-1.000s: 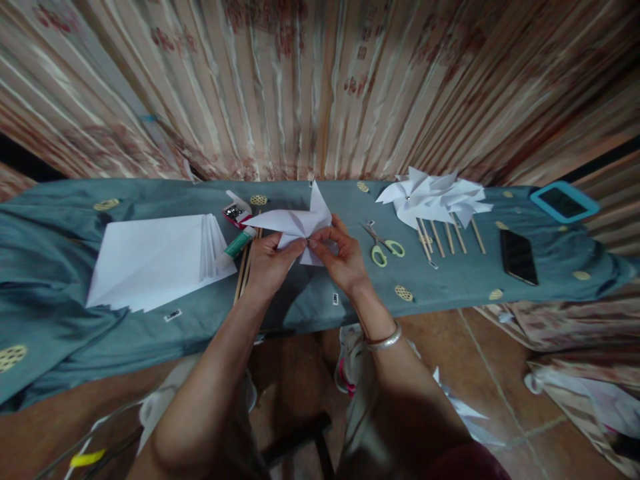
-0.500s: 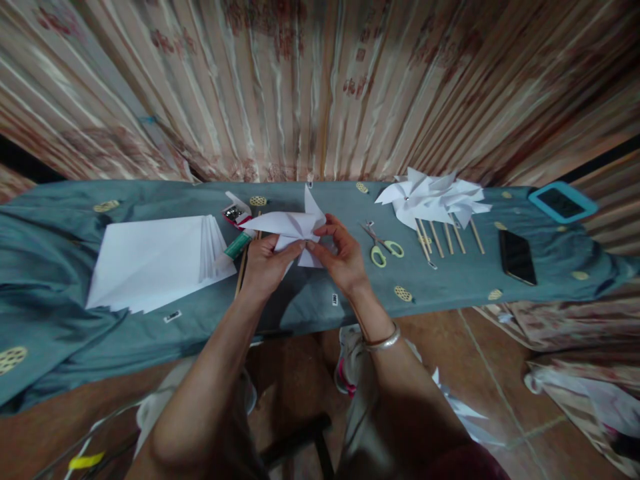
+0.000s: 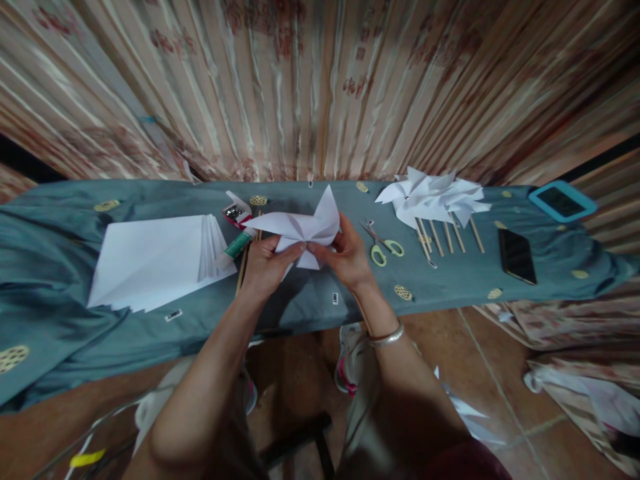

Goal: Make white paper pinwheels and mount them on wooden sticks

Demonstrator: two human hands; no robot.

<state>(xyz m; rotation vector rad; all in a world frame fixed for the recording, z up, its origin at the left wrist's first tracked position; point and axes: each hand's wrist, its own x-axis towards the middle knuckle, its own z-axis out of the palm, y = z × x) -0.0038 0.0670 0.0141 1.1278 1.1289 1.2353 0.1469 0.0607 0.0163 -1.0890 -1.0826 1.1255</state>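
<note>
A white paper pinwheel (image 3: 295,227) is held between both my hands, just over the cloth-covered table (image 3: 310,310). My left hand (image 3: 266,265) grips its left side, thumb pressed at the middle where the folded tips meet. From the right, my right hand (image 3: 347,257) pinches the same spot with its thumb, its fingers partly hidden behind the paper. Left of my left hand lie a green-and-white glue stick (image 3: 239,245), a wooden stick (image 3: 243,267) and a small open box of shiny pins (image 3: 235,213). Scissors (image 3: 383,247) with light green handles rest right of my right hand.
A stack of white paper sheets (image 3: 150,257) lies on the left. Several pinwheels on sticks (image 3: 435,200) sit at the back right, near a black phone (image 3: 517,257) and a blue-framed device (image 3: 563,201). Paper scraps (image 3: 470,413) are on the floor. A curtain (image 3: 300,93) hangs behind.
My right hand has shifted slightly right, its fingers moving behind the paper. The pinwheel's right blade has swung right and now curves more fully toward the middle. My left hand stays nearly still.
</note>
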